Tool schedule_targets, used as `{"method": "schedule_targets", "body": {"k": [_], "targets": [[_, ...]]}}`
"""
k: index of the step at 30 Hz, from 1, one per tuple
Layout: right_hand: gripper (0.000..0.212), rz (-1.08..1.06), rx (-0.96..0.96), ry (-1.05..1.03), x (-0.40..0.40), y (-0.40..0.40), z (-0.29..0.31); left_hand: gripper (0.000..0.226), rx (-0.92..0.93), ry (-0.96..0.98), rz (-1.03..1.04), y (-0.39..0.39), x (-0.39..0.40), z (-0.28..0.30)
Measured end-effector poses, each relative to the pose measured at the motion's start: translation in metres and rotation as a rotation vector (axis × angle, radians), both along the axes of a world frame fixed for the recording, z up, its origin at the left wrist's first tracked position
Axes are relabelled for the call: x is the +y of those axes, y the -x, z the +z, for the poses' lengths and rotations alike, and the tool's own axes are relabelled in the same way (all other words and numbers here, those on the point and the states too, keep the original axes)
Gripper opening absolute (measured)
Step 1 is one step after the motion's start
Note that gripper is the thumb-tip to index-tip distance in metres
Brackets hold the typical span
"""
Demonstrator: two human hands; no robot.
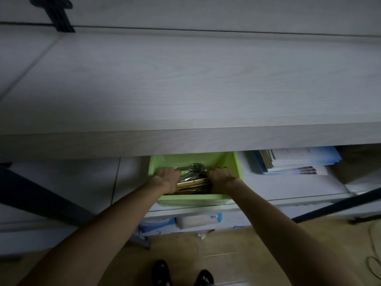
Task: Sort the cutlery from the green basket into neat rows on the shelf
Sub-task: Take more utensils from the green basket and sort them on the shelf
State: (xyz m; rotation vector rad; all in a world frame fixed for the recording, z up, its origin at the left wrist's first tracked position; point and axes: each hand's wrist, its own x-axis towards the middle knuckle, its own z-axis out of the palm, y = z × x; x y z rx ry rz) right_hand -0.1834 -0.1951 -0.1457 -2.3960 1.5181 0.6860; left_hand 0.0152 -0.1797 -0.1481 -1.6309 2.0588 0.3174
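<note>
Dim light falls on a wide pale wood-grain shelf board [185, 83] that fills the upper half of the frame; under it, low in the middle, a light green plastic basket [193, 200] stands on a lower white ledge [288, 188]. At the left a dark metal leg [41, 195] crosses the picture. The left hand [167, 177] reaches forward with a straight forearm, and its fingers are curled down into the basket on the left side of the bundle of cutlery [193, 176], metal pieces and wooden sticks together. The right hand [221, 175] mirrors it on the right side, fingers also bent around the bundle, though the exact contact is hidden by the knuckles. Further right lies a stack of blue and white paper folders [296, 162]. At the bottom are the tiled floor and two black shoes [182, 274].

I judge the step is lifting the cutlery out. To do it well, both hands should hold the bundle level and squeeze evenly, so that no piece slips, and clear the shelf edge above.
</note>
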Motion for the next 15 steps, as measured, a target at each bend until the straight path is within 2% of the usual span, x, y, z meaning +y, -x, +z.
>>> {"method": "schedule_targets", "body": {"k": [8,15], "targets": [[0.040,0.078,0.014,0.036,-0.006,0.003,-0.006,0.036,0.059,-0.064,0.076,0.002,-0.002,0.000],[0.083,-0.029,-0.098,0.100,-0.011,-0.002,-0.012,0.025,0.052,-0.136,0.091,-0.001,-0.009,0.002]]}}
